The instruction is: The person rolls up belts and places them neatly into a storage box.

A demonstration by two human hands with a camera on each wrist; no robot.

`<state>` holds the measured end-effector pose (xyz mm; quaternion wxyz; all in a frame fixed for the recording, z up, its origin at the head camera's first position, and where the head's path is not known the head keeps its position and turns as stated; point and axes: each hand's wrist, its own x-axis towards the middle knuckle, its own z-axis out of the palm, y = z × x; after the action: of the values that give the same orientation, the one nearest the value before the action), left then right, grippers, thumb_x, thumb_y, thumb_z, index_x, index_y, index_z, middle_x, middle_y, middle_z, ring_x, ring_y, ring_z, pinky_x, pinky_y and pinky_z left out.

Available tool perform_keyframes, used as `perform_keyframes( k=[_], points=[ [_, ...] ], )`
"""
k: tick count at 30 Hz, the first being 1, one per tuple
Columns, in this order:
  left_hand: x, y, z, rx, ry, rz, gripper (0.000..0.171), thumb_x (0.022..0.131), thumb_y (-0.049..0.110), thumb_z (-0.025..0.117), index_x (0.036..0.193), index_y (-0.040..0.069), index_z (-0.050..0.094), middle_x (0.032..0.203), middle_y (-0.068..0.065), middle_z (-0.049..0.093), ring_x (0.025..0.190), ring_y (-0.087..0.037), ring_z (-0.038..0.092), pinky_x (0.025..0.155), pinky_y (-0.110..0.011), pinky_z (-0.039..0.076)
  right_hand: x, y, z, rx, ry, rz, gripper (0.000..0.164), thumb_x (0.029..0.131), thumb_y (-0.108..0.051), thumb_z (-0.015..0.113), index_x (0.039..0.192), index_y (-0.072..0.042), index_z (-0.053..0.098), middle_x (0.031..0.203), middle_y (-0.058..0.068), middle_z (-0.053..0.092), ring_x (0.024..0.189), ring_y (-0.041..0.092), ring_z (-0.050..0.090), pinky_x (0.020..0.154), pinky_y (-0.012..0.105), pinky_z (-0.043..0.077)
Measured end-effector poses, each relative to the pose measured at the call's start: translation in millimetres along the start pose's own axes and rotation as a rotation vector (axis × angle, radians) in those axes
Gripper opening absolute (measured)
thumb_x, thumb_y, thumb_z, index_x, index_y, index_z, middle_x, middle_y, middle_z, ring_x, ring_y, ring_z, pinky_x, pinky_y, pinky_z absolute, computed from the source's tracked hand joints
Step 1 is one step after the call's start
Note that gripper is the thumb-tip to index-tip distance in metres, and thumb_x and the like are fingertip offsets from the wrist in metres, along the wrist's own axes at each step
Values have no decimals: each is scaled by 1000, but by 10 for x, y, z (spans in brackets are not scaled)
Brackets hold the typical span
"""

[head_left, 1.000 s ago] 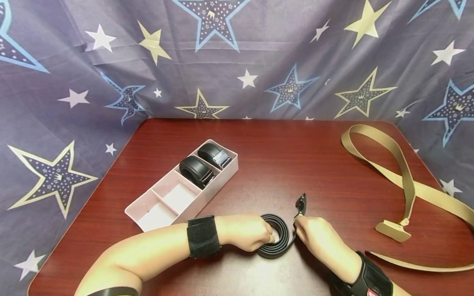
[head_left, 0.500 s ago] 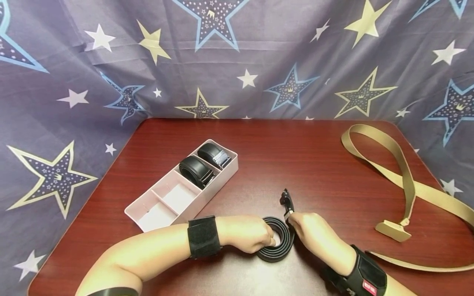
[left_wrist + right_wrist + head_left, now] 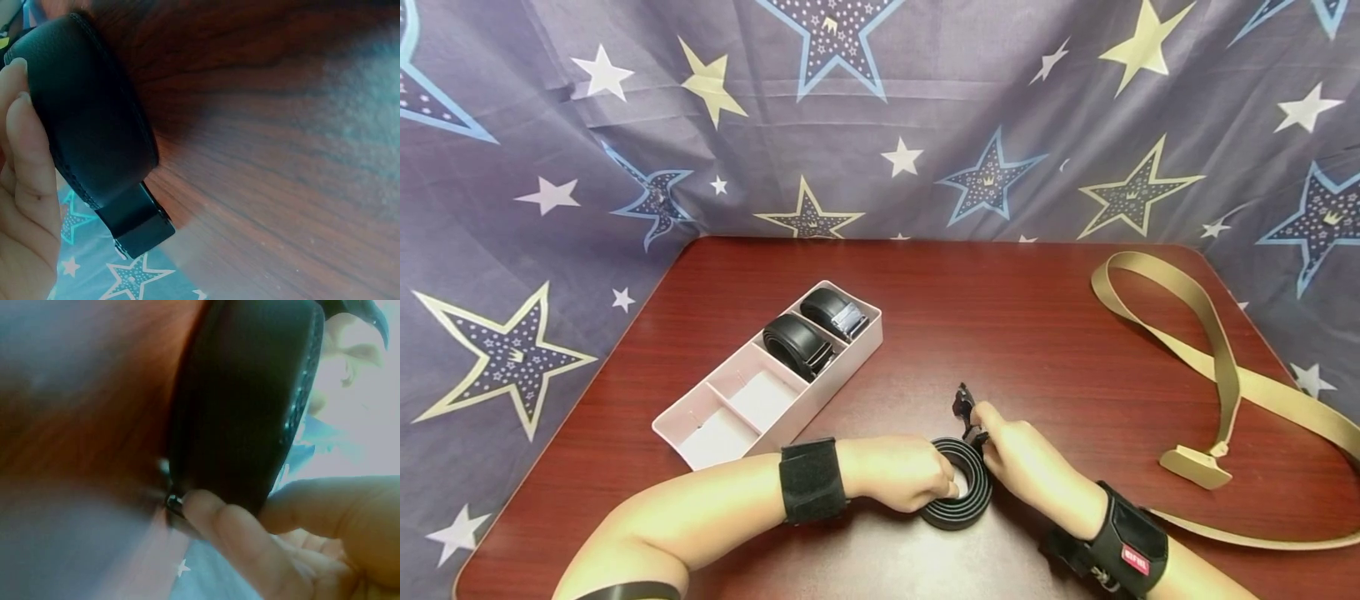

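Observation:
A black belt (image 3: 977, 500) stands rolled on its edge in front of me, its dark buckle (image 3: 962, 405) sticking out at the far side of the coil. My left hand (image 3: 901, 473) grips the coil from the left, with fingertips inside the centre hole. On the other side, my right hand (image 3: 1028, 461) pinches the belt close to the buckle. In the left wrist view the strap (image 3: 87, 106) forms a smooth outer turn that ends at the buckle (image 3: 144, 231). The right wrist view has fingers (image 3: 237, 534) against the strap (image 3: 244, 394) by the buckle.
To the left lies a pale pink divided box (image 3: 820, 407); two rolled black belts (image 3: 797, 343) fill its far compartments, and its near ones are bare. A loose tan belt (image 3: 1198, 358) sprawls along the right side of the red-brown table (image 3: 977, 292). A star-patterned cloth (image 3: 880, 108) hangs behind.
My right hand has moved left, bringing the buckle end in against the coil and closing the gap there. Its fingers have shifted toward the buckle. The left hand stays put.

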<state>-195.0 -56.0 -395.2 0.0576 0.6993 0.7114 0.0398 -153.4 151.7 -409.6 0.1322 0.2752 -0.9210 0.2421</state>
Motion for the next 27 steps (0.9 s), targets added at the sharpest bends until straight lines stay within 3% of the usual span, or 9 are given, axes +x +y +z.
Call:
perform_keyframes(
  k=[3,8,11,16,22,27],
  points=[
    [-4,12,4,13,3,-3,24,102,14,59,80,11,67,77,2,64,68,-13,63,68,-17,52,16,3,0,28,-17,26,42,76,12,66,113,0,53,58,-4,49,52,6,40,45,22,35],
    [-12,26,3,26,4,-7,24,102,14,59,80,11,66,78,3,64,68,-12,64,70,-17,52,89,28,-44,49,-136,72,42,79,7,69,120,9,59,70,3,70,61,13,64,57,27,53],
    [-16,24,7,14,7,-7,22,101,14,60,81,11,67,77,2,65,68,-14,64,69,-19,52,135,40,-85,74,-222,102,42,81,3,70,122,9,62,76,4,74,67,13,68,63,29,56],
    [-12,8,12,5,15,2,20,101,12,60,82,10,68,78,1,67,70,-15,65,71,-20,53,173,58,-133,132,-295,91,45,85,-4,71,127,10,62,73,0,70,64,3,58,59,23,50],
    [-16,6,3,20,-4,-13,17,99,11,62,107,9,77,104,0,78,99,-11,74,92,-17,53,202,49,-140,176,-311,79,47,85,-17,79,123,4,63,64,-11,49,58,-2,40,53,20,37],
    [-27,20,11,43,-5,-27,19,99,12,63,111,11,77,104,2,78,98,-10,74,91,-16,53,229,26,-110,137,-321,84,51,81,-21,84,120,2,61,69,-7,56,61,1,43,56,22,40]
  ],
)
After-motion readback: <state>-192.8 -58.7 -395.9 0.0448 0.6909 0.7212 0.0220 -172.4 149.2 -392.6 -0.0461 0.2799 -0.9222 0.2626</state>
